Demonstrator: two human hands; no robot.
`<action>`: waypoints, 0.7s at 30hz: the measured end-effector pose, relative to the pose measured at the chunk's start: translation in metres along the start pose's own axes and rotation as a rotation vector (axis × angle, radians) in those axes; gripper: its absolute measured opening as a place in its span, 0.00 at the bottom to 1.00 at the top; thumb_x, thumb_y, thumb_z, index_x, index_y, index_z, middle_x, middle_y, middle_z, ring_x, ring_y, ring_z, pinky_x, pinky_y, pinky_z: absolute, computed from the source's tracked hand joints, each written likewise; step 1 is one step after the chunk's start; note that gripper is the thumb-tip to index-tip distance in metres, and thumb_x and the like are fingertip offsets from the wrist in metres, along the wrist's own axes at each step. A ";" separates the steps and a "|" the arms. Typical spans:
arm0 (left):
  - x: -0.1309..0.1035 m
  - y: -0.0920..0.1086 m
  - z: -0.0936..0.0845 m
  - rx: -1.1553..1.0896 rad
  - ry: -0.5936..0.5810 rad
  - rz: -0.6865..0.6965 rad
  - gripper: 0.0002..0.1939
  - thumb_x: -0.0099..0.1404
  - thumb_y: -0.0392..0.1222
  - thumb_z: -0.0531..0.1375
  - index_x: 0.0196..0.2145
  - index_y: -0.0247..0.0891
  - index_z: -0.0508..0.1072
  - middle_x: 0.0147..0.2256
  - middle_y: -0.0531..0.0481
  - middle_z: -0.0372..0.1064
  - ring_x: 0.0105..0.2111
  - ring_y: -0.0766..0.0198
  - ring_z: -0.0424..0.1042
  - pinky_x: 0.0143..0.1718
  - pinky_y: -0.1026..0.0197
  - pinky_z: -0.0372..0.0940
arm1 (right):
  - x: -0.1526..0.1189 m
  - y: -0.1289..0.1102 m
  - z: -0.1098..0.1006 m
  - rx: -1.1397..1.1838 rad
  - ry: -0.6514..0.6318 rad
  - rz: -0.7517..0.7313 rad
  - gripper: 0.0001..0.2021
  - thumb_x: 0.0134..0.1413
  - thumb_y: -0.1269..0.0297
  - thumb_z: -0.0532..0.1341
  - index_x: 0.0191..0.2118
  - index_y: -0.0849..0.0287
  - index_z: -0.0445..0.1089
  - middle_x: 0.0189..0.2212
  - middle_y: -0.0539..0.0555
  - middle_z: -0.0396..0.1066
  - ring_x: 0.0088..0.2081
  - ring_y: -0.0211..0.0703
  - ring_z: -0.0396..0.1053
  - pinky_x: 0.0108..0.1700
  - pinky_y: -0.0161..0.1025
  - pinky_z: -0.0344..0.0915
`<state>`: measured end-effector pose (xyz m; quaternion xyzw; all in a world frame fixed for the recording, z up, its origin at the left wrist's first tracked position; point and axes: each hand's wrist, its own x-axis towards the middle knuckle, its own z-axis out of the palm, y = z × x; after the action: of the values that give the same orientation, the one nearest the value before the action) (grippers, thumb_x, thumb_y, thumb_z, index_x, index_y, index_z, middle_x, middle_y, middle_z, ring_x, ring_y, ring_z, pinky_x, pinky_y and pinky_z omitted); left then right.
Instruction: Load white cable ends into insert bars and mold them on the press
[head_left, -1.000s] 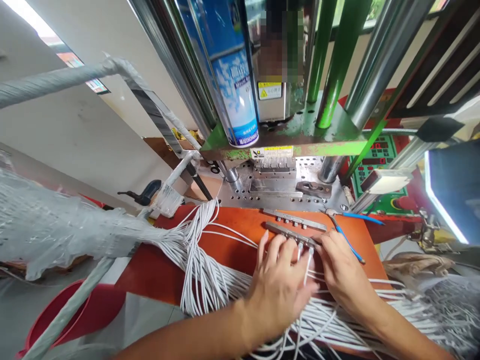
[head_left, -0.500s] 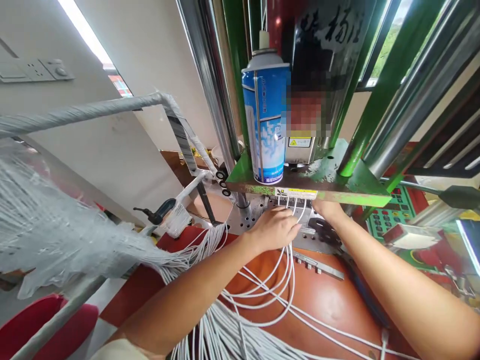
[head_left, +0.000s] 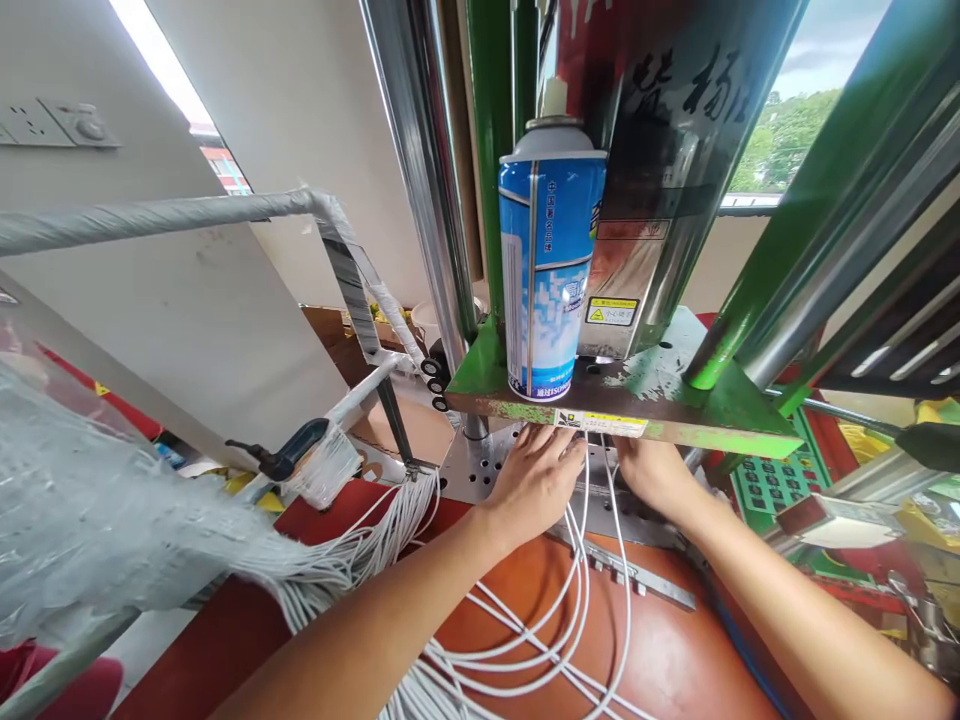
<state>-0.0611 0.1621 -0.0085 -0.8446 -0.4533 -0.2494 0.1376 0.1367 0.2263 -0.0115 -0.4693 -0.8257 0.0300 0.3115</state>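
My left hand (head_left: 536,480) reaches under the front edge of the green press plate (head_left: 517,412), its fingers bent over white cables (head_left: 581,570) that hang down in loops. What its fingertips grip is hidden. To the right, my right hand (head_left: 649,475) is partly under the same plate, with its fingers out of sight. One white cable (head_left: 616,520) runs down between the hands. Beneath them lies a metal base (head_left: 600,495), and a slim metal strip (head_left: 645,580) rests in front on the red-brown table (head_left: 667,640).
A blue spray can (head_left: 551,270) stands on the plate. Bundled cables (head_left: 382,540) wrapped in plastic lie to the left, near a wrapped frame (head_left: 262,205) with a clamp (head_left: 296,450). Green-and-chrome columns rise on both sides; a green button panel (head_left: 780,475) is at right.
Both hands have moved further under the plate. My left hand has gone from lying across the cables to reaching in beside them. The view has shifted slightly.
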 end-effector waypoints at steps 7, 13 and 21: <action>-0.004 0.008 0.006 0.066 -0.062 -0.080 0.24 0.72 0.37 0.53 0.63 0.31 0.67 0.61 0.38 0.68 0.63 0.48 0.62 0.70 0.41 0.49 | -0.049 -0.057 0.015 -0.322 -0.037 -0.084 0.28 0.65 0.75 0.49 0.69 0.68 0.58 0.65 0.64 0.64 0.65 0.61 0.59 0.67 0.63 0.48; 0.004 0.000 0.032 0.052 -0.020 -0.062 0.19 0.70 0.39 0.54 0.55 0.31 0.74 0.54 0.36 0.73 0.55 0.46 0.69 0.64 0.43 0.58 | -0.032 -0.058 0.028 -0.362 -0.062 0.008 0.20 0.68 0.70 0.50 0.60 0.68 0.69 0.57 0.68 0.71 0.58 0.63 0.65 0.63 0.63 0.54; -0.019 -0.002 -0.007 -0.116 -0.004 -0.060 0.28 0.75 0.44 0.53 0.69 0.34 0.60 0.67 0.35 0.60 0.67 0.47 0.60 0.67 0.40 0.58 | -0.053 -0.048 -0.001 -0.319 -0.015 -0.046 0.24 0.71 0.67 0.47 0.68 0.68 0.59 0.65 0.65 0.64 0.66 0.58 0.60 0.67 0.59 0.54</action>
<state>-0.0733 0.1465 -0.0133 -0.8376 -0.4636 -0.2777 0.0800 0.1201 0.1576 -0.0198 -0.4936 -0.8328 -0.1052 0.2274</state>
